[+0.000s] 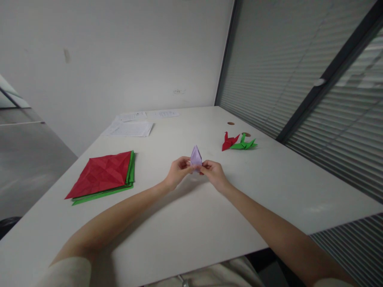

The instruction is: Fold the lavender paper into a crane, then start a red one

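Between my two hands is a small folded piece of lilac origami paper [196,157], its narrow point directed up and away from me. My left hand [178,171] pinches its lower left side, thumb across the front. On the other side my right hand [213,172] grips the lower right corner between thumb and fingers. Both thumbs nearly meet at the bottom of the paper, hiding that part. The hands are just above the white table [179,223].
Creased red and green paper sheets [104,171] lie stacked at the left. A red paper crane [229,141] and a green paper crane [243,143] sit at the right, near two round table holes. Printed sheets [131,128] lie farther back, before the wall. Window blinds [269,71] flank the right edge.
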Demonstrator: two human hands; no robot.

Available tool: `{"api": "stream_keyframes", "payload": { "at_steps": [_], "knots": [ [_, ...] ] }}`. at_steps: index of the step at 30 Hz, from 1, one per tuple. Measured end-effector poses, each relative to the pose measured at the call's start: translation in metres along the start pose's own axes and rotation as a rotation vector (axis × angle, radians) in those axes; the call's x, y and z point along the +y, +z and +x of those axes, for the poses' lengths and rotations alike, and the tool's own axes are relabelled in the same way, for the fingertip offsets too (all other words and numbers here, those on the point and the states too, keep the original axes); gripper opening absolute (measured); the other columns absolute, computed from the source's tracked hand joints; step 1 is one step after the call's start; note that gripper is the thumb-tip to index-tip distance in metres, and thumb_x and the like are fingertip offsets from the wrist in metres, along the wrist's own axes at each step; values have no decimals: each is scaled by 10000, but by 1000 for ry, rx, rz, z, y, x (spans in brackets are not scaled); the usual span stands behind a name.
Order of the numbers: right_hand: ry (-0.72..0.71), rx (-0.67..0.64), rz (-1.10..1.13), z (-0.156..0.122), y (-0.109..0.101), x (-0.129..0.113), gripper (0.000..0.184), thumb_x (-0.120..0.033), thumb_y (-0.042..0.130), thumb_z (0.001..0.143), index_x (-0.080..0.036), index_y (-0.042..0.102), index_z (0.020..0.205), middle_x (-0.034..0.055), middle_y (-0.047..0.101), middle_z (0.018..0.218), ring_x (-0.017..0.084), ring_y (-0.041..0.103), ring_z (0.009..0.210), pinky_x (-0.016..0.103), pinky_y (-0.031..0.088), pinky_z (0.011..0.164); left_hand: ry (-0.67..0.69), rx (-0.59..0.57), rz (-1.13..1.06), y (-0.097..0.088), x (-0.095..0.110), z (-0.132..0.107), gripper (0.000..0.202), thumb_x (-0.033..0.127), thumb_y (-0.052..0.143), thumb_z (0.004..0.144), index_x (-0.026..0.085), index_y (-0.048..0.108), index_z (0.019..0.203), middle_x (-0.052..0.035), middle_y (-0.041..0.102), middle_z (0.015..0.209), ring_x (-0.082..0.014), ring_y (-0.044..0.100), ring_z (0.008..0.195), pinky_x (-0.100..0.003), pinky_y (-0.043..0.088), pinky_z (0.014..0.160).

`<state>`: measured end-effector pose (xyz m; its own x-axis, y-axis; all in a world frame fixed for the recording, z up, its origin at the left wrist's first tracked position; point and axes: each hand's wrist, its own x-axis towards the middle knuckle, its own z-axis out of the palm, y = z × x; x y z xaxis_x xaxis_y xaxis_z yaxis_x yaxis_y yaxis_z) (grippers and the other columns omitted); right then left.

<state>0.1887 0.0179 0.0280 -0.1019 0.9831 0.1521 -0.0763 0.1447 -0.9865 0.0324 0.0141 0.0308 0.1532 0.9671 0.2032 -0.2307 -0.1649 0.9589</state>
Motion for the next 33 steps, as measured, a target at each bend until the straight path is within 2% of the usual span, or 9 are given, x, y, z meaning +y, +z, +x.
{"api": "stream_keyframes", "payload": {
  "at_steps": [4, 11, 15, 18, 22, 24, 27, 29, 33],
  "knots": [
    [0, 17, -19, 2, -3, 0, 441, -554, 804, 499, -183, 574, 558, 17, 627, 539, 130, 546, 503, 276, 464, 534, -80, -94, 35, 2, 1, -3, 374, 369, 839, 565, 117, 645, 762, -27, 663, 673, -115, 596, 601, -256, 470, 624],
    [-13, -20, -13, 0, -1, -2, 376, -503, 790, 563, -171, 624, 630, 13, 639, 589, 127, 553, 544, 275, 451, 570, -84, -65, 27, 0, 2, -3, 397, 413, 838, 554, 112, 659, 740, -23, 661, 623, -104, 580, 543, -243, 464, 580],
    [-18, -56, -18, 1, -2, -1, 401, -514, 800, 529, -173, 603, 605, 8, 629, 577, 125, 543, 536, 281, 443, 570, -82, -41, 23, -2, 1, -3, 411, 429, 846, 529, 114, 662, 717, -20, 652, 590, -112, 579, 529, -249, 470, 565],
    [-6, -70, -15, 1, -3, -1, 416, -514, 807, 519, -182, 560, 561, 7, 628, 571, 124, 543, 529, 285, 449, 573, -92, -64, 32, -3, 2, -3, 390, 430, 842, 538, 115, 662, 683, -20, 638, 568, -120, 581, 530, -260, 481, 569],
    [-1, -73, 11, 0, -4, -3, 396, -495, 812, 530, -183, 570, 571, 8, 637, 581, 121, 542, 536, 280, 448, 579, -101, -98, 31, -2, 4, -3, 366, 399, 829, 578, 109, 645, 704, -22, 631, 590, -116, 592, 547, -251, 490, 583],
    [-3, -55, 14, 0, -3, -2, 386, -494, 807, 541, -182, 583, 578, 6, 632, 572, 122, 540, 540, 275, 443, 576, -66, -69, 35, -1, 4, -4, 392, 383, 823, 592, 127, 618, 806, -1, 625, 635, -110, 601, 553, -247, 500, 587],
    [2, -4, 10, 1, -3, 0, 369, -485, 801, 559, -175, 603, 587, 5, 618, 554, 119, 526, 533, 265, 422, 557, 58, 23, 73, 0, 1, -4, 479, 339, 824, 600, 188, 527, 944, 15, 625, 830, -87, 618, 587, -226, 501, 591],
    [6, 29, 11, 2, -4, 1, 362, -476, 803, 557, -171, 610, 593, 3, 611, 550, 115, 516, 524, 261, 406, 545, 123, 40, 123, -2, -3, -3, 419, 324, 802, 637, 188, 508, 903, 3, 610, 912, -78, 624, 634, -209, 489, 611],
    [20, 49, 41, 4, -5, 2, 357, -459, 814, 542, -169, 618, 611, -7, 601, 556, 109, 511, 525, 259, 400, 554, 143, 10, 214, -5, -9, 0, 248, 319, 736, 718, 155, 567, 794, -18, 624, 815, -111, 627, 712, -226, 486, 670]
  ]
}}
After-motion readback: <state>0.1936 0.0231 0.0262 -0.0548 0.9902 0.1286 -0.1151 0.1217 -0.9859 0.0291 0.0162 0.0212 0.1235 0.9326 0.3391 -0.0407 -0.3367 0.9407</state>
